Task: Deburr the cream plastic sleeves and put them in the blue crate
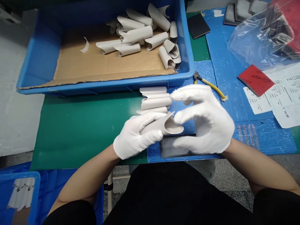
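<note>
Both my hands wear white gloves. My left hand (137,134) is wrapped round a beige curled plastic part (167,125), its open end facing right. My right hand (206,120) hovers just right of that open end, fingers curved and spread, holding nothing that I can see. Under my right hand lies a dark grey pad (172,147) on the blue board. Just beyond my hands a short row of the same beige parts (154,100) lies on the table.
A blue crate (35,62) lined with cardboard holds several more beige parts (145,34) at the back. Yellow-handled cutters (209,85), a red pad (255,79), printed sheets (281,97) and a plastic bag (264,31) lie right. Another blue bin (21,193) is lower left.
</note>
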`<act>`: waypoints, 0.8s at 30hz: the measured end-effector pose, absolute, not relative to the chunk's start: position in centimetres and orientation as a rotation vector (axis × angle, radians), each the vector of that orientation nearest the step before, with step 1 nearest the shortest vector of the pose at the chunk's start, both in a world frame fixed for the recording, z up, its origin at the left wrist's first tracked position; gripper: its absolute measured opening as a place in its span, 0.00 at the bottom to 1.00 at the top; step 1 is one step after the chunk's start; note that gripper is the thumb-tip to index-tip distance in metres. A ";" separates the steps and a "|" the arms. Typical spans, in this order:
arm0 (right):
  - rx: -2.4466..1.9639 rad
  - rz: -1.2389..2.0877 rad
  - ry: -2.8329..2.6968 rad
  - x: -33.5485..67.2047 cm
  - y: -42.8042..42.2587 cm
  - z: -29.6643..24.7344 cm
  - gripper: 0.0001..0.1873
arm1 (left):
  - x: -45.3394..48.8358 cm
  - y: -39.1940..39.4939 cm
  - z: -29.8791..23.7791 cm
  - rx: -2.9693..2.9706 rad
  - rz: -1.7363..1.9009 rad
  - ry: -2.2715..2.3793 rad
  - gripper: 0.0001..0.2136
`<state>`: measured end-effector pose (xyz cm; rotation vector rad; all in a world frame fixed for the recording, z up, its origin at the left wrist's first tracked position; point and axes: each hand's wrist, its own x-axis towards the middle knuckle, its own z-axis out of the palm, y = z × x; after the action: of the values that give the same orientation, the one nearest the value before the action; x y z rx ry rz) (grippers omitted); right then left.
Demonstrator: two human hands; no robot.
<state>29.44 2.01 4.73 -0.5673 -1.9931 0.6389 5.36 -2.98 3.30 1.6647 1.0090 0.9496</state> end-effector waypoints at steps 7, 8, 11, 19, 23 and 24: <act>-0.538 0.737 -2.018 29.8 4.1 4.6 0.04 | 5.3 -2.9 3.5 1.646 0.866 0.990 0.23; -0.501 0.740 -2.051 29.8 4.3 4.5 0.06 | 5.4 -2.8 3.6 1.651 0.830 0.979 0.22; -0.416 0.722 -2.152 29.8 4.6 4.1 0.10 | 5.9 -2.5 4.0 1.690 0.705 0.962 0.22; -0.383 0.750 -2.421 30.0 4.9 3.3 0.27 | 6.8 -2.1 4.4 1.794 0.599 0.958 0.17; -0.219 0.751 -2.401 30.3 5.3 2.8 0.22 | 6.4 -1.9 4.9 1.743 0.558 0.908 0.16; -0.177 0.737 -2.365 30.4 5.3 2.8 0.18 | 6.3 -2.0 5.0 1.716 0.540 0.928 0.17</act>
<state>30.42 5.34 2.76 -0.1772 -2.3649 0.7366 6.30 -1.96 5.00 1.7161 0.9282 0.5402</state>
